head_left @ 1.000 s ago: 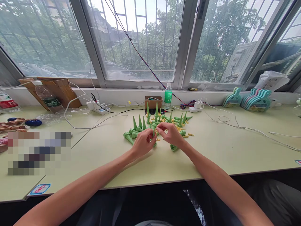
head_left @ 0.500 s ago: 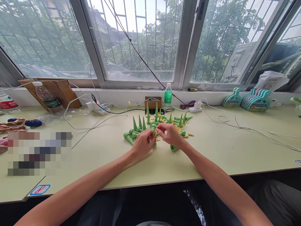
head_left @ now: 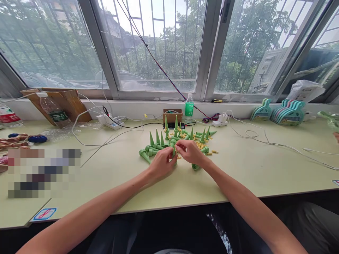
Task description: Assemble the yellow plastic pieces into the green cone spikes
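Observation:
My left hand [head_left: 162,163] is closed around a green plastic plant watering spike [head_left: 174,152], its pointed end up. Against the side of that spike, my right hand [head_left: 190,151] pinches a small yellow plastic valve [head_left: 177,150]; the fingers partly cover it. Behind both hands stand and lie several more green spikes, some upright like this cone [head_left: 176,126], others on their sides like this one [head_left: 144,155]. A pile of small yellow valves [head_left: 202,145] lies just beyond my right hand. Near my right wrist rests a green spike with its hollow end showing [head_left: 195,166].
A small cardboard box [head_left: 172,115] and a green-labelled bottle [head_left: 189,107] stand at the back by the window. White cables [head_left: 254,135] cross the pale table [head_left: 238,169]. Teal hangers [head_left: 290,113] stand at right. Another person's hand [head_left: 337,135] shows at the right edge.
The held spike's tip now shows more clearly between my hands, and my left hand has shifted slightly. At the right edge, another person's hand and a green item have come further into view.

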Available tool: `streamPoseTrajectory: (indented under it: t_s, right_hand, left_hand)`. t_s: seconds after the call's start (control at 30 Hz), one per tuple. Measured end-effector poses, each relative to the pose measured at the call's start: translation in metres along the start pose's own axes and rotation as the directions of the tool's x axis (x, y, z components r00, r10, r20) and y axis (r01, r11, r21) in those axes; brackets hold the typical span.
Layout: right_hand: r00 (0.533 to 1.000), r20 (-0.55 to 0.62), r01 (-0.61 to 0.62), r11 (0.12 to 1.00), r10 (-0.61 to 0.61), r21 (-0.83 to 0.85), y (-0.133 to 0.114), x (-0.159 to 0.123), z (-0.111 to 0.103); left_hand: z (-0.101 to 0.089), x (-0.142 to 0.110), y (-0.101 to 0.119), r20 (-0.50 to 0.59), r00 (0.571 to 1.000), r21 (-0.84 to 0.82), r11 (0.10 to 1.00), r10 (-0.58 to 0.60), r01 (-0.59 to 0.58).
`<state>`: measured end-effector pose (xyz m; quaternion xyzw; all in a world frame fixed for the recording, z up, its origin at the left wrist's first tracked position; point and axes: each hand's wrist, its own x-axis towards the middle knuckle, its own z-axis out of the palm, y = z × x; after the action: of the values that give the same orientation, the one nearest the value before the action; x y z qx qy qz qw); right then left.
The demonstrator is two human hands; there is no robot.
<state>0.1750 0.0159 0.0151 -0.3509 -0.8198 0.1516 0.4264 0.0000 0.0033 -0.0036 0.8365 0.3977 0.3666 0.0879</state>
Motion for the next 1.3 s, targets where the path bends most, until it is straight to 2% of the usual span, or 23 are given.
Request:
streamPoseTrajectory:
  t_s: [0.77,1.3]
  right_hand:
    - [0.999,0.054,-0.001,1.0,0.002,-0.017,-0.0007,-0.0001,-0.0002]
    - [0.989,0.146,0.011,0.995,0.004,-0.1,0.0025,-0.0013,0.0004]
  left_hand:
    - [-0.0011,0.0003,0.0023,0.011,1.0,-0.02,0.999,-0.028,0.028]
    - [-0.0003,-0.0001,0.0003,0.091,0.996,0.01,1.0,-0.002,0.002]
